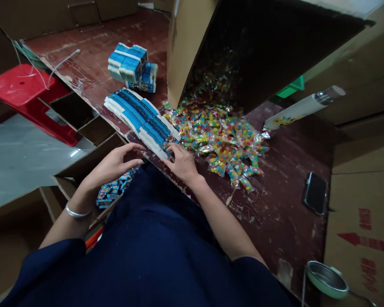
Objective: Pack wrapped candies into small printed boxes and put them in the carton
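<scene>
My left hand [118, 165] hovers over the table's near edge, thumb and fingers apart, with nothing visible between them. My right hand [183, 166] is at the near end of a long fanned row of flat blue-and-white printed cartons [141, 117]. Its thumb and fingertips close around the end carton, partly hidden by the fingers. Just beyond that hand spreads a heap of small clear bags of colourful candies [211, 132], spilling from a tipped cardboard box [187, 47]. Below my left hand, a box holds many small blue packets [113, 189].
Strapped bundles of blue-and-white cartons [129, 62] stand farther back on the dark red table [275, 179]. A bottle [294, 113], a phone [315, 192] and a green-rimmed bowl [327, 279] are on the right. A red stool [25, 85] stands at the left, past open cardboard boxes [19, 217].
</scene>
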A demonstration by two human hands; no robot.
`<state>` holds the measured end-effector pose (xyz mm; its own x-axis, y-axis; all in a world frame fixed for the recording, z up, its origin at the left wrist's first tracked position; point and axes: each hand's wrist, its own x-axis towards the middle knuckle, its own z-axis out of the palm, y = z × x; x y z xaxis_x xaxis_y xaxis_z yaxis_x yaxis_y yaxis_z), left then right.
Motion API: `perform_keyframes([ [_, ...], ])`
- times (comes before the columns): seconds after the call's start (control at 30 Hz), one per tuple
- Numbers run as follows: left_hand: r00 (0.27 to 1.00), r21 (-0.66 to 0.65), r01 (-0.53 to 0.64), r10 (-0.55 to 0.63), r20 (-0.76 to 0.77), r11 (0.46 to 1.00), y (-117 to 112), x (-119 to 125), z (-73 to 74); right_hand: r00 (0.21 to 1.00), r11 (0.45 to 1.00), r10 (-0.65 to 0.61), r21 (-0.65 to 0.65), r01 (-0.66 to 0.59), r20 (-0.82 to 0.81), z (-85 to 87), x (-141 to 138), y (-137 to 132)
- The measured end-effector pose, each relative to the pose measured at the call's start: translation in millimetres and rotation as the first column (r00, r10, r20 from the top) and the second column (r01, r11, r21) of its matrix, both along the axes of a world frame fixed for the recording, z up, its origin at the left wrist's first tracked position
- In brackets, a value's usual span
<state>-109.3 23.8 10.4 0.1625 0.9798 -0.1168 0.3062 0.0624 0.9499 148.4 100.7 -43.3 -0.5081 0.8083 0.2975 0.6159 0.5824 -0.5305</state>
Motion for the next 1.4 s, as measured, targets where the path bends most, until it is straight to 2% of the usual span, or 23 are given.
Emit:
perform_keyframes([
  [0.07, 0.993, -0.070, -0.007, 0.015, 0.121, 0.998, 0.9, 11.2, -5.7, 0.998, 0.999, 0.044, 0.032, -0.043, -0.038, 1.9, 7.0, -3.7],
  [0.13, 0.959, -0.168, -0.024, 0.070, 0.274, 0.985, 2.1, 27.2, -13.6, 0.996, 0.991, 0.045, 0.129, -0.035, -0.079, 7.1, 15.6, -13.3],
  [0.2, 0.877, -0.284, -0.038, 0.168, 0.450, 0.958, 2.9, 45.8, -22.3, 0.992, 0.961, 0.039, 0.278, -0.004, -0.122, 13.3, 22.2, -28.9],
  [0.3, 0.693, -0.404, 0.008, 0.286, 0.662, 0.915, 3.5, 70.8, -33.0, 0.983, 0.900, 0.119, 0.433, -0.048, -0.137, 21.7, 25.8, -59.5],
  [0.37, 0.605, -0.430, 0.072, 0.303, 0.736, 0.900, 3.7, 81.2, -36.1, 0.973, 0.885, 0.193, 0.450, -0.117, -0.127, 27.2, 26.0, -77.9],
  [0.43, 0.570, -0.416, 0.133, 0.274, 0.775, 0.899, 3.5, 85.8, -35.7, 0.958, 0.900, 0.247, 0.402, -0.171, -0.147, 33.8, 26.8, -89.0],
  [0.53, 0.573, -0.340, 0.234, 0.153, 0.805, 0.911, 1.4, 86.6, -30.4, 0.965, 0.980, 0.151, 0.157, -0.118, -0.214, 46.4, 31.3, -88.7],
  [0.6, 0.600, -0.281, 0.283, 0.060, 0.797, 0.917, -1.4, 86.5, -25.6, 0.976, 0.994, 0.046, -0.084, -0.065, -0.211, 54.6, 35.6, -81.5],
  [0.7, 0.670, -0.239, 0.326, -0.046, 0.741, 0.915, -6.3, 87.5, -19.6, 0.975, 0.931, -0.010, -0.357, -0.071, -0.221, 62.7, 41.2, -71.4],
  [0.8, 0.741, -0.244, 0.330, -0.090, 0.666, 0.912, -9.3, 90.4, -17.0, 0.950, 0.859, -0.080, -0.504, -0.089, -0.303, 63.7, 43.8, -68.4],
  [0.83, 0.766, -0.242, 0.304, -0.086, 0.637, 0.921, -9.6, 92.1, -17.1, 0.934, 0.854, -0.117, -0.515, -0.078, -0.336, 62.5, 43.9, -68.9],
  [0.9, 0.809, -0.219, 0.207, -0.041, 0.587, 0.954, -9.6, 96.9, -18.9, 0.882, 0.880, -0.230, -0.475, 0.009, -0.410, 58.3, 42.8, -71.1],
  [1.0, 0.823, -0.177, 0.007, 0.095, 0.560, 0.984, -10.7, 108.0, -25.7, 0.799, 0.895, -0.348, -0.426, 0.130, -0.489, 48.8, 38.5, -76.1],
  [1.13, 0.782, -0.194, -0.211, 0.284, 0.555, 0.958, -16.1, 125.0, -36.5, 0.762, 0.836, -0.410, -0.540, 0.095, -0.501, 36.9, 29.9, -82.8],
  [1.23, 0.752, -0.154, -0.349, 0.374, 0.543, 0.925, -20.2, 132.8, -36.7, 0.719, 0.851, -0.454, -0.496, 0.175, -0.526, 31.1, 23.8, -84.0],
  [1.33, 0.757, -0.079, -0.400, 0.377, 0.534, 0.913, -23.5, 134.1, -30.5, 0.691, 0.891, -0.429, -0.397, 0.219, -0.581, 25.4, 19.6, -81.6],
  [1.4, 0.783, -0.058, -0.352, 0.327, 0.528, 0.934, -25.2, 132.4, -26.5, 0.691, 0.917, -0.391, -0.319, 0.239, -0.608, 20.9, 18.8, -79.7],
])
